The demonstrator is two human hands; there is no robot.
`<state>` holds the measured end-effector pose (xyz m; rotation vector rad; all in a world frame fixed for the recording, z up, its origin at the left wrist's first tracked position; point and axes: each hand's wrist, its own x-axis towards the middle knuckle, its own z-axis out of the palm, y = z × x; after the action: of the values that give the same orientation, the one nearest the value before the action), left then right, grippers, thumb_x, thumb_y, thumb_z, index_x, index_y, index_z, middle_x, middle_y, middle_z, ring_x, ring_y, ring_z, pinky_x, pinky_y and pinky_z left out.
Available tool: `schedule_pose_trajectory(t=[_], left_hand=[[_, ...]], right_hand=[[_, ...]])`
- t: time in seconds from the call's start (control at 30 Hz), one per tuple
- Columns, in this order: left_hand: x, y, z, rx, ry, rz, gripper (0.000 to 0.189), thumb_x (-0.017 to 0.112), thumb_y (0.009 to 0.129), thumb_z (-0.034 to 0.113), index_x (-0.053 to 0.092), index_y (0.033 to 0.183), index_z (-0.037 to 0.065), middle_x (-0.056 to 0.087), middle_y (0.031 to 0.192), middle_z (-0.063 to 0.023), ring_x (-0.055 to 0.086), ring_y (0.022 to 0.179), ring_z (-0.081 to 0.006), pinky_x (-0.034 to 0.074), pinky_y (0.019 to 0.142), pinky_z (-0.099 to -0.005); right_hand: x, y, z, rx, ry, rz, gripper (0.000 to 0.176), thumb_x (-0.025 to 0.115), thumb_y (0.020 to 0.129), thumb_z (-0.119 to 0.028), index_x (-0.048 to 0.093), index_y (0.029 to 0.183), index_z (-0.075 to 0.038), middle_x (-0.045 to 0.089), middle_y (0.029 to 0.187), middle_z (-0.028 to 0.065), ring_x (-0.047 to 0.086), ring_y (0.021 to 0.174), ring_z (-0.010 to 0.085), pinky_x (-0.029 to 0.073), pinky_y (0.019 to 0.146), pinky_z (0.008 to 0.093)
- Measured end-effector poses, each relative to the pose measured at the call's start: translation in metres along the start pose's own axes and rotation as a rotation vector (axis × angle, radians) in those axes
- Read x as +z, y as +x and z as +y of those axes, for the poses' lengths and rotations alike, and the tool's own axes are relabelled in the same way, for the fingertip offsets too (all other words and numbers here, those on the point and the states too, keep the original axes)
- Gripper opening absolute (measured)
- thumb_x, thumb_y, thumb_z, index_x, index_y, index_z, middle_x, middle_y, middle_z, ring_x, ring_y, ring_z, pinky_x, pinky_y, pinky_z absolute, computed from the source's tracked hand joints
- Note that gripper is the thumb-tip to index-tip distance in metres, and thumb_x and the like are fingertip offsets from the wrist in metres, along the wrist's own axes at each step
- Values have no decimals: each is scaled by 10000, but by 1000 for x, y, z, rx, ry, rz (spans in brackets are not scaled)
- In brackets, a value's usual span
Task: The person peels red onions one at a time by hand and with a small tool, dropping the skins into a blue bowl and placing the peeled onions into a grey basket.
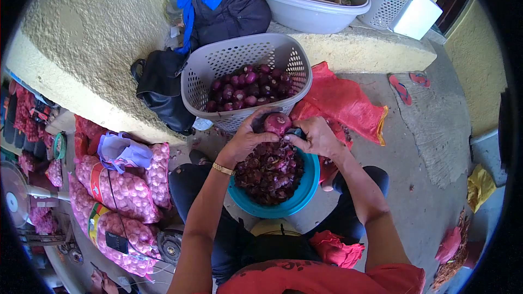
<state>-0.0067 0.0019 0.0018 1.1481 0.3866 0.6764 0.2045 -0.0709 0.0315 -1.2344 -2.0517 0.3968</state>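
Red onion [278,123], one, round, glossy purple, held up between my two hands near the far rim of the basin, just this side of the basket. Entries from left to right. Net sacks [122,190] of pale pink bulbs, standing on the floor well apart from my grip. Left hand [245,141], palm turned up, fingers and thumb curled about the onion's side, pinching it and, by my judgement, carrying most of its weight. Grey basket [234,57], perforated, with purple onions [245,87] lying loose inside. Handling notes for the onion: likely light, firm, slick where the skin is bare, papery where flakes cling; it should bruise under a hard squeeze, so I would cup it round its widest part, leaving both ends free. Teal basin [310,177], below my hands, heaped with dry skins [269,177]. Right hand [318,136], fingers curled, thumb toward the onion's lower side (something dark sits by the tip; whether I pinch that or loose skin, I cannot tell). Red mesh sack [346,100], lying crumpled beyond the right hand.
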Motion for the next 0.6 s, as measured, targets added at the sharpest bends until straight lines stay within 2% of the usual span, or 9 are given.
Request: schedule_pose_trajectory(t=[0.1, 0.2, 0.3, 0.43, 0.53, 0.6], left_hand=[[-3, 0, -3, 24, 63, -6, 683, 729, 762, -37, 420, 1362, 63, 512, 1309, -83, 522, 1193, -184, 453, 1017, -333], [-3, -1, -3, -40, -44, 35, 692, 722, 767, -41, 404, 1372, 66, 510, 1313, -92, 520, 1200, -192, 457, 1016, -337], [-1, -2, 2, -72, -99, 64, 677, 792, 731, 25, 460, 1318, 75, 542, 1238, -48, 518, 1150, -147, 440, 998, -303], [-2, 0, 1, -34, -96, 52, 664, 780, 733, 3, 463, 1313, 71, 541, 1237, -44, 520, 1149, -146, 449, 990, -302], [-2, -1, 4, 5, -58, 61, 653, 766, 741, -12, 464, 1314, 69, 538, 1241, -40, 523, 1144, -145, 447, 994, -298], [-2, -2, 6, 11, -65, 81, 648, 758, 745, -19, 464, 1316, 69, 535, 1246, -39, 525, 1139, -143, 445, 996, -294]], right_hand=[[-8, -1, -1, -21, -117, -111, 335, 717, 801, -319, 570, 747, -22, 558, 623, 171, 588, 599, 372, 448, 536, 436], [-10, -1, -2, -71, -123, -119, 373, 729, 782, -360, 559, 727, -32, 549, 624, 157, 587, 605, 364, 444, 536, 433], [-14, -1, -2, -42, -180, -68, 375, 706, 804, -398, 581, 725, -53, 584, 650, 144, 616, 643, 354, 472, 543, 437], [-19, 0, -5, -25, -171, -113, 369, 710, 803, -393, 585, 727, -54, 591, 653, 140, 615, 645, 349, 471, 547, 434], [-9, -6, 0, -81, -121, -237, 312, 728, 778, -347, 606, 751, -61, 600, 660, 132, 614, 648, 341, 476, 562, 432], [8, -14, 11, -26, -231, -392, 259, 765, 732, -282, 631, 776, -64, 600, 669, 129, 619, 656, 333, 473, 576, 437]])
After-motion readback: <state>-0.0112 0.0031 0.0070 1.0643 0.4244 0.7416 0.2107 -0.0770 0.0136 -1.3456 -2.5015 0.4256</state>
